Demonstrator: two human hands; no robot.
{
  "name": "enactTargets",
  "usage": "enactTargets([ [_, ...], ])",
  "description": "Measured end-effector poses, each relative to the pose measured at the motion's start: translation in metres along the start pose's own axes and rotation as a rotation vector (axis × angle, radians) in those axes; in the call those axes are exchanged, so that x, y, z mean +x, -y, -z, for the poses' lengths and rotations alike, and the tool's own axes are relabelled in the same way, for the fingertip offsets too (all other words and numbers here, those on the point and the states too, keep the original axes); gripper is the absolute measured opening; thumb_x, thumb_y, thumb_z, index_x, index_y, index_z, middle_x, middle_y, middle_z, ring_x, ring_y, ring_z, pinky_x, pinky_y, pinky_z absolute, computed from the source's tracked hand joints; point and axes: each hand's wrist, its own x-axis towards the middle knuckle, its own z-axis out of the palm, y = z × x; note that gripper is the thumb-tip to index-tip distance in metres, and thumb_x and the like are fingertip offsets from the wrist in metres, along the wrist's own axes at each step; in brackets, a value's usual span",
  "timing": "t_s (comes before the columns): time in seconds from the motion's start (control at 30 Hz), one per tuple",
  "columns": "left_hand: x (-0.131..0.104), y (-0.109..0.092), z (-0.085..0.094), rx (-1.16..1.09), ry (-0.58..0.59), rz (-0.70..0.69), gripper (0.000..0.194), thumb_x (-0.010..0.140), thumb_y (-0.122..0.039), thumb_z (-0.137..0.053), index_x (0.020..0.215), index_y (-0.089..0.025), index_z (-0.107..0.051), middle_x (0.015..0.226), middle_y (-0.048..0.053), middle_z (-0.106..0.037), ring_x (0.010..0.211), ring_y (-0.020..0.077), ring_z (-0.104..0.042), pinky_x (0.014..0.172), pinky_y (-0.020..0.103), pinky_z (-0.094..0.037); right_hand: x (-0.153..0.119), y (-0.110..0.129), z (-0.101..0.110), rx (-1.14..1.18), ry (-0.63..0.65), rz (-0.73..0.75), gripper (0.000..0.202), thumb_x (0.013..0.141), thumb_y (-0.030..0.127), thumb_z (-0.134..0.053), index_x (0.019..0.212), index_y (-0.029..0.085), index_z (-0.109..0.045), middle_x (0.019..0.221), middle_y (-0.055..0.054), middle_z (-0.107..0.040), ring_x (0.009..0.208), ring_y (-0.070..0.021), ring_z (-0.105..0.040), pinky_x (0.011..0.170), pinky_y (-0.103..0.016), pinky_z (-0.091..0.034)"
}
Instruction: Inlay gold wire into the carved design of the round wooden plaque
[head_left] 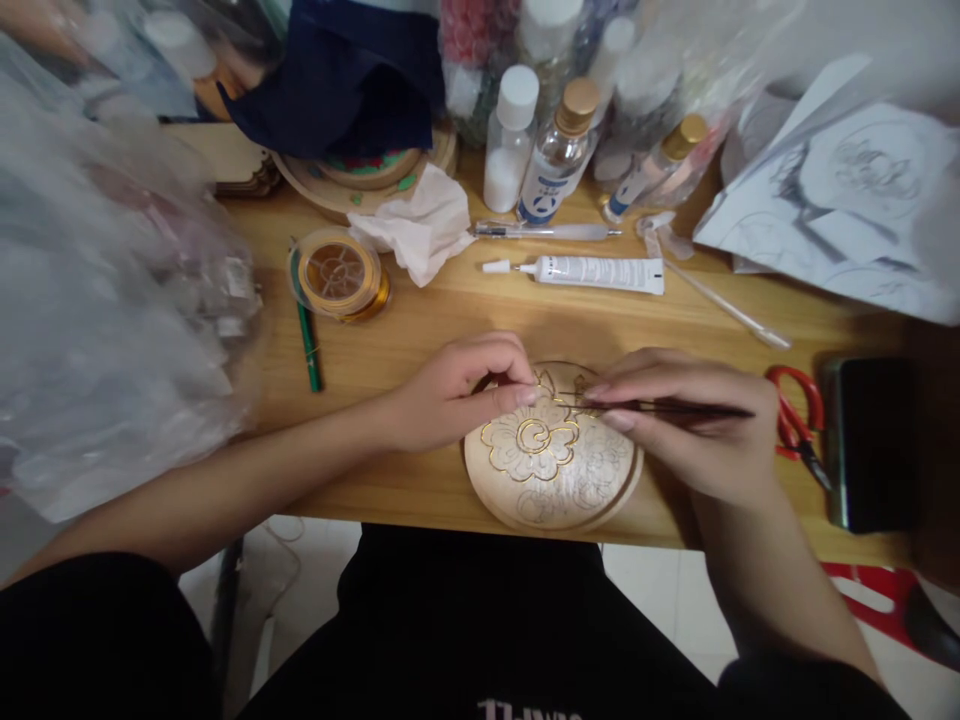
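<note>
A round wooden disc [551,505] lies near the table's front edge, printed with line drawings. Gold wire [534,437] traces the flower drawn on it, with a spiral at its centre. At the disc's upper left, my left hand [480,385] is closed, thumb and forefinger pinched together over the flower's edge. What sits between those fingertips is too small to make out. My right hand [697,415] grips dark, slim tweezers [675,408] from the right. Their tips reach over the upper part of the disc, close to my left fingertips.
Behind the disc lie an uncapped glue tube [600,273], a pen [547,231] and crumpled tissue [420,225]. A gold wire spool [341,275] and a green pencil [309,345] are left. Red-handled pliers [796,410] and a phone [874,445] sit right. Bottles [555,160] stand at the back.
</note>
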Motion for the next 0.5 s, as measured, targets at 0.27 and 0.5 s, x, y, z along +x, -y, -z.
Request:
enactTargets([
  [0.27,0.004,0.006,0.0,-0.08,-0.069,0.083,0.043,0.098,-0.048,-0.042,0.067,-0.019,-0.046,0.065,-0.002,-0.047,0.063,0.0112,-0.047,0.061,0.026,-0.042,0.005,-0.008,0.001,0.048,-0.267,-0.127,0.011,0.076,0.02,-0.079,0.083,0.029,-0.077,0.079,0.003,-0.076,0.071,-0.013,-0.071,0.064,-0.025,-0.059],
  [0.5,-0.043,-0.07,0.029,0.403,-0.122,0.18,0.044,0.089,-0.038,-0.055,0.052,-0.02,-0.041,0.054,-0.003,-0.037,0.052,0.0116,-0.037,0.051,0.03,-0.031,0.01,-0.015,0.007,0.04,-0.335,-0.085,0.003,0.074,0.021,-0.077,0.075,0.023,-0.074,0.075,0.001,-0.076,0.068,-0.0136,-0.071,0.062,-0.025,-0.057],
])
